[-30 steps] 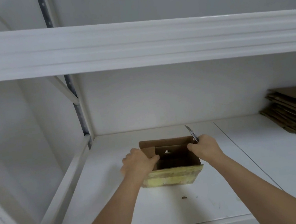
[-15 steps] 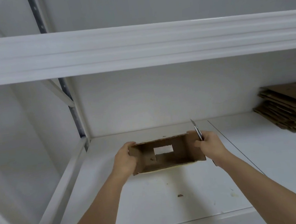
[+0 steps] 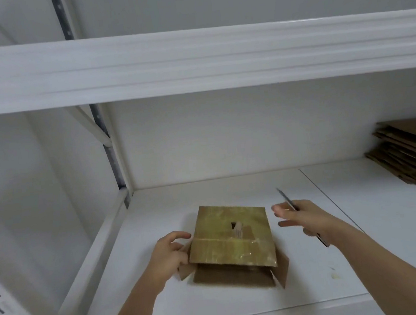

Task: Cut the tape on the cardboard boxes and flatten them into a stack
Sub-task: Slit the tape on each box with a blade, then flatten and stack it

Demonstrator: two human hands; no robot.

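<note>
A small cardboard box stands on the white shelf with its yellow-taped side up; a small hole shows in the middle of that side and loose flaps splay out below. My left hand holds the box at its left edge, fingers curled at the side. To the right of the box my right hand is off the cardboard, its fingers stretched toward the box. It holds a slim utility knife whose blade points up and away.
A stack of flattened cardboard lies at the back right of the shelf. An upper shelf beam crosses overhead. A metal upright and the side rail bound the left. A small stain marks the shelf at right.
The box was held up open-side toward me; now it is turned taped side up and sits on the shelf. My right hand has let go of the box and moved right.
</note>
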